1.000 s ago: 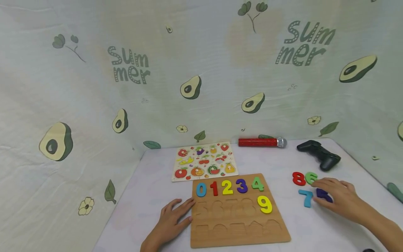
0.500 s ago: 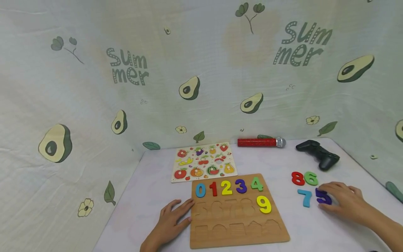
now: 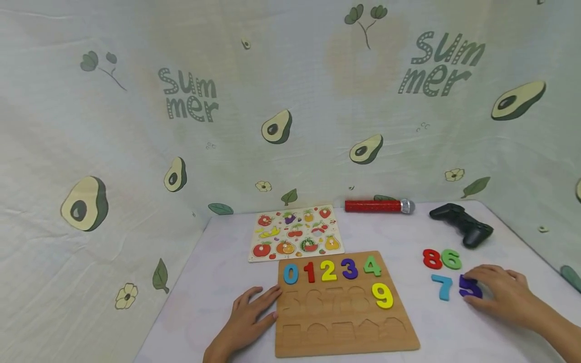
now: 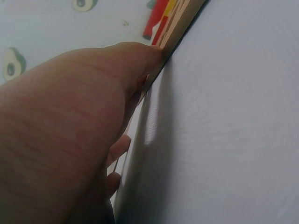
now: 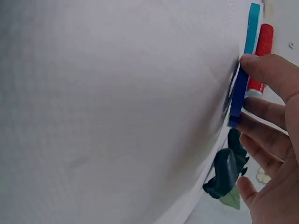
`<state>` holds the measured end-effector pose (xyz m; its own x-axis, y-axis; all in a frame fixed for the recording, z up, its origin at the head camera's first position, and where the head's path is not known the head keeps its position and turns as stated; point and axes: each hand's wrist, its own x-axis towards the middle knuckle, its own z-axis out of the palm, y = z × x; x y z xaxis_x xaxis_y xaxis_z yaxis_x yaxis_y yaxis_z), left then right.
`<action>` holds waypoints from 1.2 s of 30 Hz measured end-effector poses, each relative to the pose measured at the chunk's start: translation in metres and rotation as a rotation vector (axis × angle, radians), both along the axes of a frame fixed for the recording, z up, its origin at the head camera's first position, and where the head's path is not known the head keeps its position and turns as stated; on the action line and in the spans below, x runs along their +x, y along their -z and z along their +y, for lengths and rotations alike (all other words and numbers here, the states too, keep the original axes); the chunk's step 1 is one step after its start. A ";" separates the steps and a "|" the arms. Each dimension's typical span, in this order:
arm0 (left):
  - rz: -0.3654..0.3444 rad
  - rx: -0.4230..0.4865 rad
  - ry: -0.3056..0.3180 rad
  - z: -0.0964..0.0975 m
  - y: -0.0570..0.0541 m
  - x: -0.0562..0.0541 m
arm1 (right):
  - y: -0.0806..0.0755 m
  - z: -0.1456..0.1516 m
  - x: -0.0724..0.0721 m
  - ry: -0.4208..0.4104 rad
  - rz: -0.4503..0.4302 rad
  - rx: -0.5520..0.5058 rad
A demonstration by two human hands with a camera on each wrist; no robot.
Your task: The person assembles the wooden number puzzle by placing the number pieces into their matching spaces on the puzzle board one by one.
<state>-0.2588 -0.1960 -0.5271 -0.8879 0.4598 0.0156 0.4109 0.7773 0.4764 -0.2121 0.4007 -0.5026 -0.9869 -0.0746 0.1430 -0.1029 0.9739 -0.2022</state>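
My right hand (image 3: 506, 295) is at the purple number 5 (image 3: 469, 287) on the right of the table. The right wrist view shows the thumb (image 5: 261, 67) on one edge of the 5 (image 5: 238, 93) and fingers at its other side, pinching it. To its left lies a blue 7 (image 3: 442, 287); a red 8 (image 3: 432, 259) and a green 6 (image 3: 451, 259) lie behind. My left hand (image 3: 245, 320) rests with extended fingers touching the left edge of the wooden number board (image 3: 345, 340). The board bears 0 to 4 in its back row and a yellow 9 (image 3: 383, 295) in the middle row.
A fruit puzzle board (image 3: 297, 233) lies behind the number board. At the back are a red microphone (image 3: 374, 206) and a black game controller (image 3: 462, 224). A patterned cloth (image 3: 313, 101) hangs behind and at both sides of the table.
My right hand has drawn back to the right from over the 6 and 7, uncovering the 6. The 5 has shifted slightly with it. My left hand stays at the board's edge.
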 end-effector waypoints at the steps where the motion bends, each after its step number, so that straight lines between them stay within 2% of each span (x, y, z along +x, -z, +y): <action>1: -0.001 -0.001 -0.001 0.000 0.000 0.000 | -0.001 -0.001 0.001 0.002 0.003 0.001; 18: 0.000 0.000 0.003 -0.001 0.001 0.002 | -0.010 -0.035 0.006 -0.088 0.060 -0.024; 25: -0.014 -0.002 -0.009 0.001 -0.001 0.002 | -0.011 -0.048 0.007 -0.144 0.131 -0.032; 36: -0.029 -0.003 -0.022 0.002 -0.003 0.001 | -0.013 -0.065 0.005 -0.158 0.091 -0.020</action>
<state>-0.2574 -0.1936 -0.5244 -0.8976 0.4406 -0.0113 0.3803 0.7873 0.4853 -0.2071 0.3357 -0.4899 -0.9460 -0.2242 0.2342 -0.2733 0.9399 -0.2045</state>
